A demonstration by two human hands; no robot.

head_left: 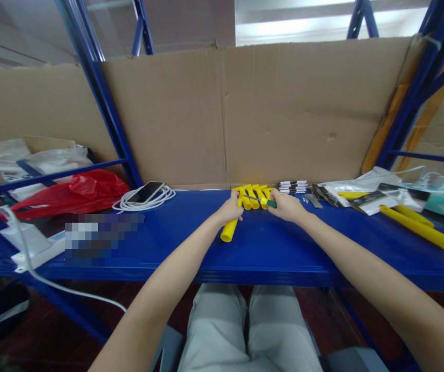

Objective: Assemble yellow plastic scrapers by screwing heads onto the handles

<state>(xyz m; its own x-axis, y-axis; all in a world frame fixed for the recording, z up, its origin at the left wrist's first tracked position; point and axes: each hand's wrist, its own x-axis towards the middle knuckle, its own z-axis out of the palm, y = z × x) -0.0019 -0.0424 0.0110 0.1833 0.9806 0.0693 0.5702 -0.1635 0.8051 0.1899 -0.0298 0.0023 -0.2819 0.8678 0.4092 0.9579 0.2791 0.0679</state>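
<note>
My left hand (231, 208) is closed around a yellow tube (228, 231), whose open round end points toward me. In my right hand (286, 205) is a screwdriver (271, 203) with a green handle; its thin metal shaft reaches left over the yellow pieces. Several short yellow tubes (247, 202) lie side by side between my hands, near the cardboard at the back. I cannot tell whether the shaft touches any of them. The fingers of both hands partly hide what they hold.
A small stack of white and dark packets (292, 186) and a grey metal blade (314, 200) lie right of my right hand. Longer yellow tubes (421, 227) and plastic packets (374, 200) are farther right. At left are a phone (147, 192) on a coiled white cable (163, 197) and a red bag (78, 194).
</note>
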